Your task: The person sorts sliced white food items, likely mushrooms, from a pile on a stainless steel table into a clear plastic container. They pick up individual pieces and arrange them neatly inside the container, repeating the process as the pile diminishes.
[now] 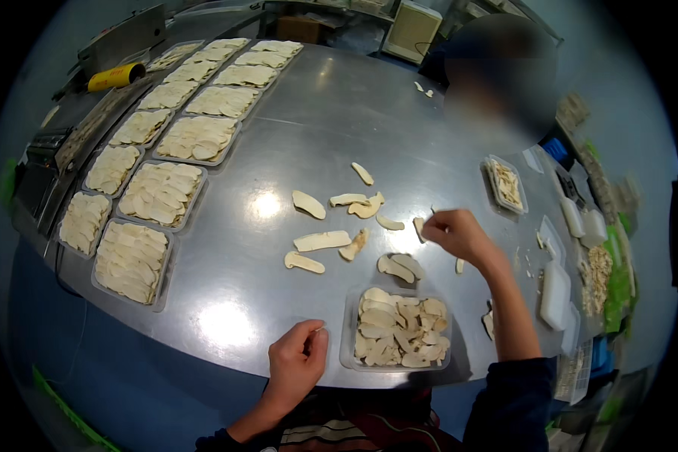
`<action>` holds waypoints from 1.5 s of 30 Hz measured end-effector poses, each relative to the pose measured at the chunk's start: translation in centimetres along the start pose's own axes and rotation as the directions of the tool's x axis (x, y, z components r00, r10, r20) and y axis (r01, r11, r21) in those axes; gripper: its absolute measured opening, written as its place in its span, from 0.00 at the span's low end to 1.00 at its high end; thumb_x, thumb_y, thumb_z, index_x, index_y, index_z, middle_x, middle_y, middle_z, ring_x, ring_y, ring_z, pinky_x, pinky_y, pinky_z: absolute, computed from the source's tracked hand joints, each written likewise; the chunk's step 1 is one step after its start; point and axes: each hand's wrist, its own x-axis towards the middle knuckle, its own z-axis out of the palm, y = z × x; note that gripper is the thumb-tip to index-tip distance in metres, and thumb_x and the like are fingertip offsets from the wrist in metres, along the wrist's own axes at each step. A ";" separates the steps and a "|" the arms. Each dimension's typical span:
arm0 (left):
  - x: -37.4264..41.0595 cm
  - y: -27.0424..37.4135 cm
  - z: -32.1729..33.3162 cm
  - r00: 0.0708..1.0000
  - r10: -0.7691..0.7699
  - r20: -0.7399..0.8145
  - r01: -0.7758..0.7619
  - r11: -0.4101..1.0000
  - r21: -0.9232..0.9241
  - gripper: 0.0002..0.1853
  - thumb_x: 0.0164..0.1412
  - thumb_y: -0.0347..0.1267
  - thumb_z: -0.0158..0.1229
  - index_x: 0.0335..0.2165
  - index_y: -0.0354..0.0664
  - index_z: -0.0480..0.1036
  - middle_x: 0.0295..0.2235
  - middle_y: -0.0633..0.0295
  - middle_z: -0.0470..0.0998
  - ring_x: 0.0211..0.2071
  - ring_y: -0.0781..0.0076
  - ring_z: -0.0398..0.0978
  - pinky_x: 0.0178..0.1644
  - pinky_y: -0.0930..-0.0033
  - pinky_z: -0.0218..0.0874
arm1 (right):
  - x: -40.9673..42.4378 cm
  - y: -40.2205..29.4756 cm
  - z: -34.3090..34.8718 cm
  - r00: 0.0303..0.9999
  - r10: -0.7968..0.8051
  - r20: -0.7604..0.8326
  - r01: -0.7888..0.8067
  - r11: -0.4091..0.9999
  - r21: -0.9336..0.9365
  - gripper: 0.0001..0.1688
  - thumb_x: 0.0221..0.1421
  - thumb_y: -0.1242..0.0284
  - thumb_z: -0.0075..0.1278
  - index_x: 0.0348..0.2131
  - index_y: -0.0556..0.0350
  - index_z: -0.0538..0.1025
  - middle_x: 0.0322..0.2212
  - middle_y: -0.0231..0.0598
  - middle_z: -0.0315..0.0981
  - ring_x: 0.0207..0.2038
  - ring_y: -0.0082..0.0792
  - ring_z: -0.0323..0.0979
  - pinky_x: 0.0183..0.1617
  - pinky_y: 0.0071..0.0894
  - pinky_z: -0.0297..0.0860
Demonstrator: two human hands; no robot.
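My right hand [457,234] is over the steel table, its fingertips closed at the edge of a pale mushroom slice [418,230]; whether the slice is lifted cannot be told. Thumb and forefinger together, my left hand [299,353] rests by the table's front edge, with no clear object in it. Just right of it stands a clear plastic tray [347,339] filled with loosely layered mushroom slices [404,327]. Two overlapping slices [395,268] lie beyond this tray. Farther off, several loose slices, among them a long one [322,241], are scattered on the metal.
Rows of filled trays [133,263] line the left side, near a yellow cylinder [116,77]. Across the table is another person [497,85], blurred. A smaller tray of cut strips [505,183] and white plastic blocks [555,294] sit at right.
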 end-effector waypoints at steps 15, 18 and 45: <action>0.1 -0.4 0.4 0.999 -0.016 -0.033 0.016 1.000 0.023 0.07 0.56 0.26 0.58 0.34 0.33 0.73 0.22 0.58 0.76 0.21 0.79 0.73 0.26 0.76 0.65 | 3.6 2.2 6.2 0.964 -0.181 -0.197 0.179 0.983 -0.026 0.12 0.47 0.70 0.52 0.28 0.63 0.77 0.30 0.55 0.72 0.36 0.51 0.72 0.41 0.44 0.68; 0.1 -0.2 0.5 0.999 -0.012 -0.029 0.013 0.999 0.034 0.07 0.57 0.25 0.58 0.34 0.33 0.73 0.22 0.58 0.76 0.21 0.80 0.72 0.26 0.77 0.64 | 4.0 2.1 5.7 0.995 -0.081 -0.056 0.082 0.997 0.013 0.11 0.47 0.71 0.52 0.29 0.61 0.76 0.28 0.52 0.73 0.34 0.50 0.72 0.40 0.42 0.68; -2.4 3.9 0.5 0.785 -0.294 0.546 0.446 0.879 -0.168 0.11 0.63 0.33 0.53 0.29 0.36 0.73 0.18 0.70 0.72 0.20 0.89 0.65 0.23 0.83 0.55 | -18.4 -6.5 9.8 0.865 -0.358 -0.351 0.387 0.922 0.015 0.10 0.45 0.72 0.60 0.27 0.56 0.74 0.18 0.37 0.70 0.20 0.36 0.71 0.20 0.31 0.67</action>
